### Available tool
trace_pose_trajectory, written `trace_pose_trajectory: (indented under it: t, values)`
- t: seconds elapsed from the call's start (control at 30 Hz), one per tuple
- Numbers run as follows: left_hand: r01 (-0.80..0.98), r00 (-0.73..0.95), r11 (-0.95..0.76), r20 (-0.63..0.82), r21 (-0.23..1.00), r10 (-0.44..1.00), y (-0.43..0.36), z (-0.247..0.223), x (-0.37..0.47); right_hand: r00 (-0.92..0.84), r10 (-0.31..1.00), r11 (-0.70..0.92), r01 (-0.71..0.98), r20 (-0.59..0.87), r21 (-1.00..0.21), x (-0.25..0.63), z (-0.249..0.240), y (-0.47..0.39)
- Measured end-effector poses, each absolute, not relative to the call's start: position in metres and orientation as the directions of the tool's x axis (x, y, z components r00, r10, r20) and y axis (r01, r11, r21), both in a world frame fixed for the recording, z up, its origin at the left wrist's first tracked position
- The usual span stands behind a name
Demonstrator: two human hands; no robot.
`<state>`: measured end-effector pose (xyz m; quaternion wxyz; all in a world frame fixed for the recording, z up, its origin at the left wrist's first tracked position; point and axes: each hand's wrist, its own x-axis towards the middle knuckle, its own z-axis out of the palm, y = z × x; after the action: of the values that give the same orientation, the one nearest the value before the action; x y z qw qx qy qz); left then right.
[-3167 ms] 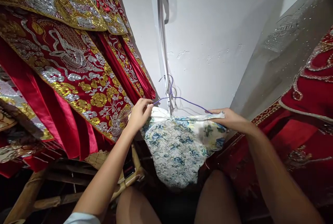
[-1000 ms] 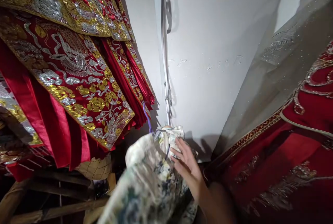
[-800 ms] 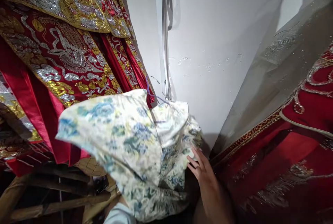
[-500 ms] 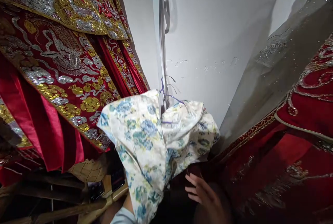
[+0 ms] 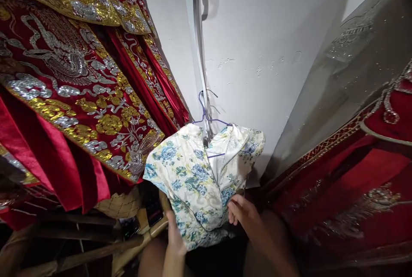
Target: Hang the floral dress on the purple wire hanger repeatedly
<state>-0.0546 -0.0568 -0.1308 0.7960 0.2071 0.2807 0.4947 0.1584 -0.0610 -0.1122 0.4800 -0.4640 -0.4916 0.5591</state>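
Note:
A white floral garment [image 5: 193, 182] with blue flowers hangs on a purple wire hanger [image 5: 202, 107], hooked on a metal rail at the wall. My left hand [image 5: 175, 234] lies against the garment's lower left edge, its fingers partly behind the cloth. My right hand [image 5: 240, 210] is at the garment's right front edge, fingers curled and pinched together at the cloth. What lies between those fingers is too small to make out. The neckline is open and shows the hanger's lower bar.
Red embroidered garments with gold and silver hang at the left [image 5: 80, 88]. More red beaded cloth [image 5: 370, 174] and a sheer cover [image 5: 322, 97] are on the right. A bamboo frame [image 5: 138, 245] stands low left. Behind is a white wall [image 5: 264, 24].
The floral garment has straightened and opened out on the hanger. My left hand has come into view at its lower edge. My right hand has moved up to the cloth, fingers closing.

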Motion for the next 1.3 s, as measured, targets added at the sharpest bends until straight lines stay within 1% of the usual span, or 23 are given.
trace_pose_trajectory:
  t: [0.1,0.2,0.3,0.4,0.5,0.6,0.67,0.73,0.77,0.83,0.87,0.9,0.97,1.03,1.1,1.17,1.23,1.3]
  values:
    - [-0.608,0.365,0.485,-0.321,0.629,0.874,-0.066,-0.127,-0.063,-0.203,0.979,-0.02,0.018,-0.023,-1.0,0.152,-0.1,-0.05]
    - [-0.59,0.323,0.493,-0.373,0.639,0.87,-0.07,-0.118,-0.058,-0.279,0.957,-0.047,0.108,-0.076,-0.993,0.151,-0.083,-0.039]
    - [-0.598,0.321,0.498,-0.382,0.628,0.867,-0.072,-0.111,-0.051,-0.397,0.902,-0.118,0.148,-0.168,-0.982,0.155,-0.067,-0.027]
    - [-0.589,0.351,0.505,-0.363,0.631,0.863,-0.073,-0.108,-0.051,-0.521,0.831,-0.145,0.134,-0.194,-0.98,0.158,-0.056,-0.019]
    - [-0.589,0.36,0.509,-0.361,0.628,0.861,-0.074,-0.108,-0.054,-0.576,0.797,-0.204,0.026,-0.182,-0.979,0.157,-0.057,-0.016]
    - [-0.617,0.3,0.5,-0.406,0.607,0.863,-0.07,-0.112,-0.055,-0.617,0.78,-0.278,-0.191,-0.106,-0.941,0.154,-0.069,-0.019]
    - [-0.661,0.155,0.436,-0.458,0.61,0.875,-0.066,-0.118,-0.054,-0.642,0.766,-0.331,-0.339,-0.041,-0.881,0.151,-0.077,-0.025]
    - [-0.685,-0.083,0.305,-0.486,0.662,0.87,-0.062,-0.125,-0.052,-0.671,0.742,-0.398,-0.427,-0.011,-0.812,0.148,-0.082,-0.031]
    - [-0.664,-0.219,0.221,-0.468,0.715,0.856,-0.06,-0.128,-0.05,-0.692,0.722,-0.432,-0.442,-0.008,-0.786,0.146,-0.083,-0.034]
    - [-0.537,-0.453,0.049,-0.337,0.842,0.825,-0.06,-0.133,-0.045,-0.714,0.7,-0.469,-0.436,-0.022,-0.768,0.142,-0.082,-0.04]
    - [-0.451,-0.521,-0.024,-0.242,0.892,0.818,-0.061,-0.134,-0.042,-0.708,0.705,-0.463,-0.42,-0.037,-0.781,0.14,-0.08,-0.042]
    - [-0.372,-0.553,-0.083,-0.149,0.925,0.82,-0.062,-0.135,-0.039,-0.689,0.723,-0.443,-0.398,-0.058,-0.803,0.138,-0.079,-0.043]
    - [-0.282,-0.544,-0.155,-0.024,0.947,0.839,-0.062,-0.133,-0.033,-0.614,0.783,-0.381,-0.343,-0.103,-0.858,0.136,-0.079,-0.043]
    - [-0.256,-0.515,-0.181,0.025,0.95,0.857,-0.056,-0.128,-0.027,-0.544,0.828,-0.339,-0.29,-0.137,-0.895,0.135,-0.082,-0.041]
    - [-0.219,-0.486,-0.195,0.066,0.956,0.871,-0.041,-0.124,-0.022,-0.499,0.85,-0.336,-0.266,-0.169,-0.904,0.138,-0.088,-0.04]
    - [-0.164,-0.41,-0.204,0.121,0.965,0.904,-0.016,-0.122,-0.017,-0.476,0.858,-0.355,-0.276,-0.194,-0.893,0.143,-0.094,-0.04]
    - [-0.071,-0.293,-0.19,0.161,0.979,0.942,0.015,-0.122,-0.011,-0.466,0.862,-0.371,-0.316,-0.198,-0.873,0.148,-0.097,-0.042]
    - [0.107,-0.217,-0.123,0.144,0.987,0.966,0.047,-0.125,-0.001,-0.456,0.868,-0.382,-0.362,-0.196,-0.85,0.154,-0.099,-0.045]
